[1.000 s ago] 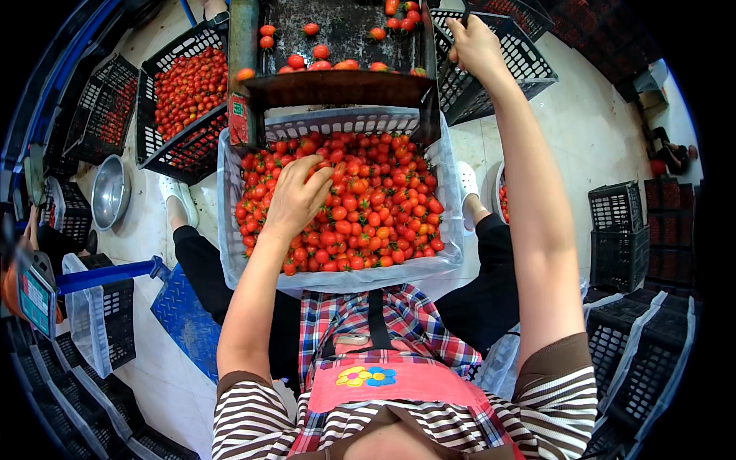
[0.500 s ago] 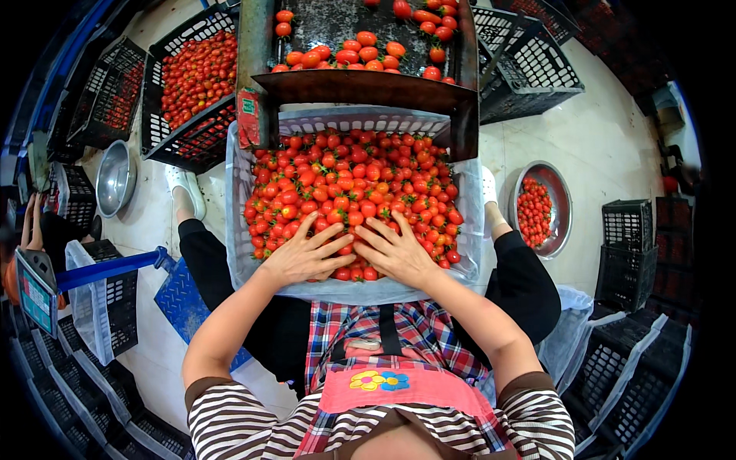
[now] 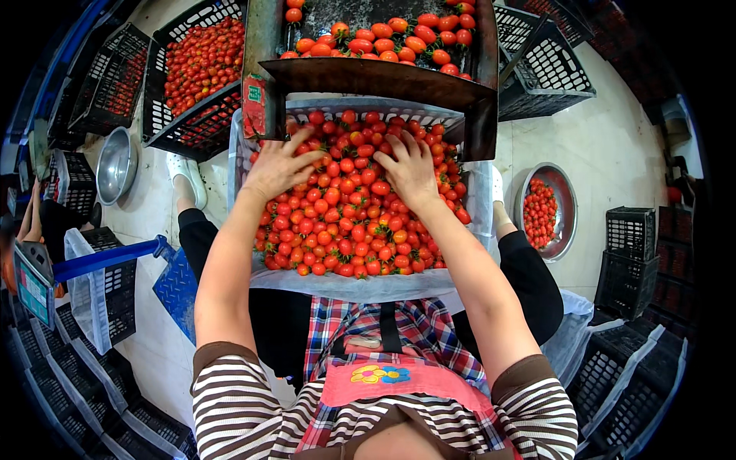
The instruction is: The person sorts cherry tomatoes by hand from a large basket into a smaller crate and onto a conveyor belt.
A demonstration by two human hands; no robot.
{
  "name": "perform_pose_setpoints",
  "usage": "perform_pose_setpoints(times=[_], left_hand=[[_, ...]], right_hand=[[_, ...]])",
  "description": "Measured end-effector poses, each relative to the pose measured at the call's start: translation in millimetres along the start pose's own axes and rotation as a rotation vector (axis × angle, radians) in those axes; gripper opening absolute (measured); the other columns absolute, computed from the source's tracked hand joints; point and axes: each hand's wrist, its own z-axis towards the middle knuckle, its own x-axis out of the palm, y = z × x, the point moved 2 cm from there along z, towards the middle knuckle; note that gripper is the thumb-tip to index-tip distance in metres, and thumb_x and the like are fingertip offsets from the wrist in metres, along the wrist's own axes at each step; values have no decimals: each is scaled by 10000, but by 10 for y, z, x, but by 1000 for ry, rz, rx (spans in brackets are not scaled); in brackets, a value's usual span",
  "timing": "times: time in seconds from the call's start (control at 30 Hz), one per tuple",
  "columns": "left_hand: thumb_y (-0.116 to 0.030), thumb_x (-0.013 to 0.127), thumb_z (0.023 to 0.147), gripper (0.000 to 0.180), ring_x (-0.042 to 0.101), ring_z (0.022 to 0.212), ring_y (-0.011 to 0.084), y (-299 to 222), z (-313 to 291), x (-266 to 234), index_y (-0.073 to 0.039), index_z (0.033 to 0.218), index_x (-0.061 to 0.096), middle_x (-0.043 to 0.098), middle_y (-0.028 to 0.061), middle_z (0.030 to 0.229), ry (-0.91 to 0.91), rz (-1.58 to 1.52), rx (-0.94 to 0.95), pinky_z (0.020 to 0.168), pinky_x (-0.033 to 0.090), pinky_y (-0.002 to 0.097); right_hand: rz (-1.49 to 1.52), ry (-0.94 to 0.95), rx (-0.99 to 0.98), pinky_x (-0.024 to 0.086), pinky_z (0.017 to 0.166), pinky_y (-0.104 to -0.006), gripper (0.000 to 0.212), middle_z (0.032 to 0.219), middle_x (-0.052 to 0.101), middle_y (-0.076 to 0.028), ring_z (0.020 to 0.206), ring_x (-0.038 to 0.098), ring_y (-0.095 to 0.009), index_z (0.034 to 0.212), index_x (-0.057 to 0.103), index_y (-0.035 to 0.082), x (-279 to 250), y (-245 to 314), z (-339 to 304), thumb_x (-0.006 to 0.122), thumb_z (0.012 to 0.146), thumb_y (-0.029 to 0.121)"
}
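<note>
A crate lined with pale sheeting stands before me, heaped with red cherry tomatoes, some with green stems. On the heap's far left part rests my left hand, fingers spread among the tomatoes. My right hand lies on the far right part, its fingers apart and curved down onto the fruit; some fingertips are hidden between tomatoes. Neither hand grips anything that I can see. Just beyond my hands, the metal lip of a chute overhangs the crate's far edge, with more tomatoes lying on its tray.
A black crate of tomatoes stands at the far left, near an upright metal bowl. To the right, another metal bowl holds tomatoes. A blue platform scale is at my left. Black crates stack up at the right.
Both hands have moved away from me, from the heap's near side to its far side, and further apart. Tomatoes now fill the near part. More tomatoes lie near the chute's lip.
</note>
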Motion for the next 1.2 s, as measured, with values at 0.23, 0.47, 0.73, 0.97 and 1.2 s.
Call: perform_pose_setpoints(times=[0.23, 0.47, 0.73, 0.97, 1.2], left_hand=[[-229, 545, 847, 397, 363, 1200, 388, -30, -577, 63, -259, 1240, 501, 405, 143, 1295, -27, -26, -253, 968, 354, 447], [-348, 544, 845, 523, 155, 1329, 389, -1087, -547, 29, -204, 1330, 411, 275, 153, 1405, -4, -87, -584, 1026, 104, 608], [-557, 535, 744, 549, 308, 1249, 362, -1434, 657, 444, -220, 1177, 565, 461, 106, 1284, -90, 68, -615, 996, 165, 604], [-416, 448, 849, 461, 253, 1309, 314, -2338, 963, 571, -154, 1220, 527, 390, 132, 1353, -29, -241, -500, 1005, 177, 600], [-176, 543, 820, 415, 231, 1327, 316, -2759, 297, 422, -173, 1233, 502, 273, 75, 1437, 103, -410, -101, 1006, 182, 638]], right_hand=[[200, -19, 378, 457, 848, -392, 354, 1202, 476, -166, 1068, 488, -349, 1104, 579, 196, -110, -550, -577, 621, 752, 200], [218, -75, 399, 425, 894, -421, 273, 1185, 484, -150, 1073, 464, -357, 1031, 585, 89, -508, -208, -1113, 629, 763, 119], [277, -133, 493, 386, 936, -436, 271, 1225, 470, -150, 1130, 446, -344, 1041, 594, 51, -654, 43, -1385, 608, 772, 79], [359, -306, 637, 370, 956, -408, 253, 1233, 451, -200, 1139, 437, -352, 1066, 551, -10, -658, -32, -1464, 515, 818, 23], [578, -433, 785, 407, 911, -374, 197, 1110, 542, -192, 1040, 524, -331, 1006, 541, -24, -685, -196, -1506, 450, 834, 4]])
